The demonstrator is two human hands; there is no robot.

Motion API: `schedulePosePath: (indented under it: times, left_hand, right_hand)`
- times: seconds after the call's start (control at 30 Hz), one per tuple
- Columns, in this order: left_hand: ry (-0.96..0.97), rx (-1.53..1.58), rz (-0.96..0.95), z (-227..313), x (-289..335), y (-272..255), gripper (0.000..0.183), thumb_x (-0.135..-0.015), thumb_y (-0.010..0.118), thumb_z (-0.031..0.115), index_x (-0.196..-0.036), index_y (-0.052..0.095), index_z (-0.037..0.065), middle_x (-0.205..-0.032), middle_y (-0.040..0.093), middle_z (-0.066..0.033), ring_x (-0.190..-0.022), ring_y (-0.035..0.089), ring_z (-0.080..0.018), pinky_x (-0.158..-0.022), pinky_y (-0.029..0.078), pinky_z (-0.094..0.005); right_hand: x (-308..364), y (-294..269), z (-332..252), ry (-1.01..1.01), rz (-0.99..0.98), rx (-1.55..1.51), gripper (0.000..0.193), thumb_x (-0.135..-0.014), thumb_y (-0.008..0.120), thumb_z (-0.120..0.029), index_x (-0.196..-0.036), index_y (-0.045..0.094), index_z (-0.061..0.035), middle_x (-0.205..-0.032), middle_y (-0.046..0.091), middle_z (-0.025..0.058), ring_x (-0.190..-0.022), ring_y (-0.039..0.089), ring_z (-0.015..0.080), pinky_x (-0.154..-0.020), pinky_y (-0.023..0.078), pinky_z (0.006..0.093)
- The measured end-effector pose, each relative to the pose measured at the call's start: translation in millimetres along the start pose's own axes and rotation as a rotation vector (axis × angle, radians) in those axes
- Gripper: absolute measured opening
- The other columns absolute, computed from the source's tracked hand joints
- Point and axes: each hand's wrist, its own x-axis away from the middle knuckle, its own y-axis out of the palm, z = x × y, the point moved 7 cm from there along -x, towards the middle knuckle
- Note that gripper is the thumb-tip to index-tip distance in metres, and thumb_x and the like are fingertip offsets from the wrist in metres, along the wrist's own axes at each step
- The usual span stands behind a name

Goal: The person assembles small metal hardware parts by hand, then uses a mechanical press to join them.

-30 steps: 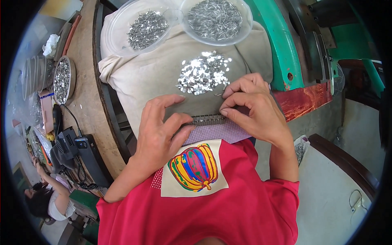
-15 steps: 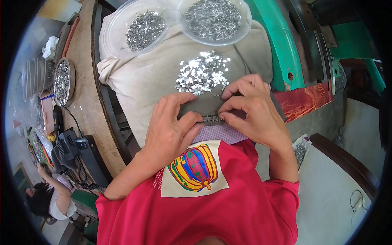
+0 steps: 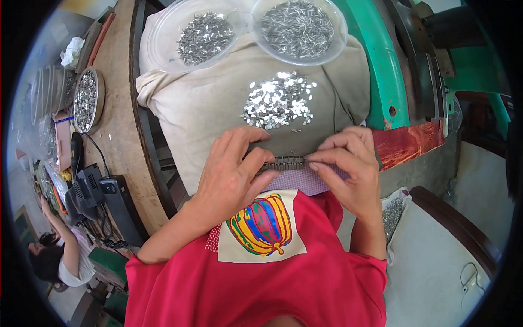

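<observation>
A dark, narrow strip with a row of slots or teeth [image 3: 289, 163] lies across my lap on a purple checked cloth [image 3: 297, 180]. My left hand [image 3: 231, 166] pinches its left end between thumb and fingers. At the strip's right end, the thumb and forefinger of my right hand [image 3: 351, 171] are pressed together; whatever they hold is too small to make out. Just beyond my hands, a heap of small shiny metal pieces [image 3: 278, 101] rests on a grey-beige cloth [image 3: 190, 103]. One thin bent metal piece [image 3: 296, 130] lies apart, near the heap.
Two clear plastic bowls of small metal parts, left [image 3: 163, 41] and right [image 3: 342, 41], stand at the far edge. A green machine frame [image 3: 381, 82] rises at the right. On the left, a wooden bench [image 3: 120, 109] bears a round tin [image 3: 99, 101] of metal bits. Another person [image 3: 68, 250] sits far left.
My right hand's fingers have drawn closer together at the strip's right end, and its upper fingers have moved away from the heap. The left hand keeps its hold. The whole view has shifted slightly.
</observation>
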Motion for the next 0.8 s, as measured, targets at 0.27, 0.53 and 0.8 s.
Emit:
schedulePosePath:
  times: [0.27,0.53,0.8]
  left_hand:
    - [0.019,-0.026,-0.005,0,3,-2,0.035,-0.069,0.085,0.014,-0.095,0.063,0.005,-0.119,0.058,-0.0158,-0.110,0.055,-0.0356,-0.091,0.045,-0.0443]
    - [-0.103,-0.062,0.158,-20,34,-31,0.043,-0.067,0.084,0.012,-0.102,0.060,0.004,-0.110,0.058,-0.0146,-0.101,0.056,-0.0335,-0.085,0.047,-0.0415]
    - [-0.273,-0.056,0.150,-34,53,-33,0.038,-0.065,0.085,0.009,-0.098,0.066,0.004,-0.102,0.057,-0.0121,-0.096,0.056,-0.0300,-0.080,0.048,-0.0391]
  right_hand:
    - [20,10,-11,-0.076,0.074,0.080,0.025,-0.069,0.082,-0.007,-0.094,0.078,-0.0114,-0.093,0.064,0.0018,-0.092,0.054,0.0255,-0.080,0.045,0.0367]
    - [20,10,-5,-0.015,0.081,0.142,0.032,-0.068,0.084,-0.014,-0.098,0.077,-0.0092,-0.097,0.063,0.0034,-0.096,0.053,0.0276,-0.082,0.044,0.0387]
    - [17,15,-5,-0.045,0.076,0.162,0.034,-0.066,0.085,-0.015,-0.098,0.077,-0.0077,-0.097,0.064,0.0034,-0.096,0.053,0.0282,-0.084,0.043,0.0405]
